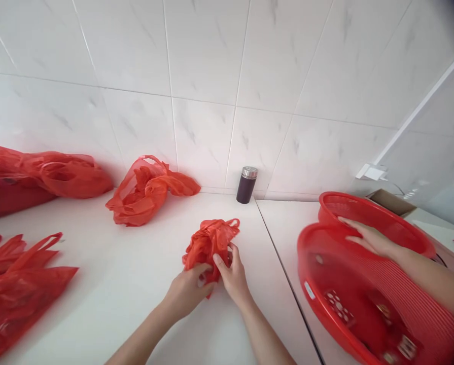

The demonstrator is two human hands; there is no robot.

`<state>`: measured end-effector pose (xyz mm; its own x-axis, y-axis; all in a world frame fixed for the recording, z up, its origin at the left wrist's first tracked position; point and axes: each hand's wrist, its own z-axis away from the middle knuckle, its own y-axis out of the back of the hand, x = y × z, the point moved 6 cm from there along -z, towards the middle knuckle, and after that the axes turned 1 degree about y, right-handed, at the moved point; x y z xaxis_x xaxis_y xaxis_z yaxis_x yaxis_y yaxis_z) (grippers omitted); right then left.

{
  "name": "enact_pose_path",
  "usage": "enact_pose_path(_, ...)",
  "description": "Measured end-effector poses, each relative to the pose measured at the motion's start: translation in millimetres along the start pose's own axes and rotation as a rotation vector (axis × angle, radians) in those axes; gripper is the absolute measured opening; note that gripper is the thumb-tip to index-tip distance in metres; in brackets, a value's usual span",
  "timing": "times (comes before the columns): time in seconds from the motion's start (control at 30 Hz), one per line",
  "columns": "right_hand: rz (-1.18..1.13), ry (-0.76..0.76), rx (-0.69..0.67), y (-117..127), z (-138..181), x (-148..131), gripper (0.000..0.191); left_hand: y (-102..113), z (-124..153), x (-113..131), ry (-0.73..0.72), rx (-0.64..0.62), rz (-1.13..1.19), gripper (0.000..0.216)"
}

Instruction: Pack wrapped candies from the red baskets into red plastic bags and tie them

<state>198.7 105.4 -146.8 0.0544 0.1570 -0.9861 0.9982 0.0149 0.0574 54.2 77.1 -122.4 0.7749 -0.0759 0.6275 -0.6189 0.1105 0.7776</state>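
Near the middle of the white counter (116, 284), seen from the head view, lay a crumpled red bag (210, 242), bunched into a loose ball with one handle loop sticking out to the far right. The left hand (186, 291) was closed around the bag's near underside, and the right hand (232, 276) pinched its near right edge, thumb on top. The two hands were touching each other.

Nothing stood between the hands and the bag. Beyond it to the left, another wadded red bag (146, 190) sat against the tiled wall (211, 76). A long red bag (47, 175) stretched along the far left, and flat red bags (17, 284) lay at the near left, well apart from the hands. A dark flask (246, 184) with a silver lid stood upright by the wall, beyond the bag. To the right, a tilted red basket (363, 299) rested across the counter seam. Another person's hand (367, 238) lay flat on its rim. A cardboard box (392, 200) sat behind it.
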Motion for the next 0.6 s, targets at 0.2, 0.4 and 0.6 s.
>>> enact_pose_path(0.2,-0.068,0.031,-0.021,-1.1,1.3,-2.9,0.027,29.3,8.6,-4.7,0.051,0.33,0.059,0.032)
enact_pose_path(0.4,-0.081,0.05,-0.072,-2.3,-2.2,-3.2,0.035,16.6,-32.3,-0.8,-0.083,0.25,-0.166,0.064)
enact_pose_path(0.6,-0.188,-0.097,0.441,41.9,-1.5,1.2,0.043,47.7,-98.4,-27.8,0.053,0.285,-0.121,0.037)
